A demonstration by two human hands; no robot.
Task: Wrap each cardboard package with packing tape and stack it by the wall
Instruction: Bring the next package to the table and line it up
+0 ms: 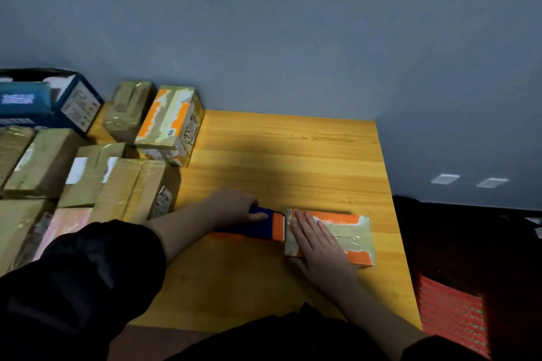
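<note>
The orange-and-white package [330, 236] lies flat on the wooden table [293, 155], near its right edge and close to you. Glossy tape already crosses its top, so you look partway through this wrap; the stacking is yet to do. Your right hand [315, 239] presses flat on it, fingers straight, thumb down the near side. Your left hand [234, 205] grips the blue handle of the tape dispenser [264, 227], whose orange blade end sits against the package's left end. Two taped packages [155, 119] already stand by the wall [293, 38], with more boxes [88, 179] crowding the left. The middle and far tabletop offer room; the right edge is just beside the package, so mind it.
</note>
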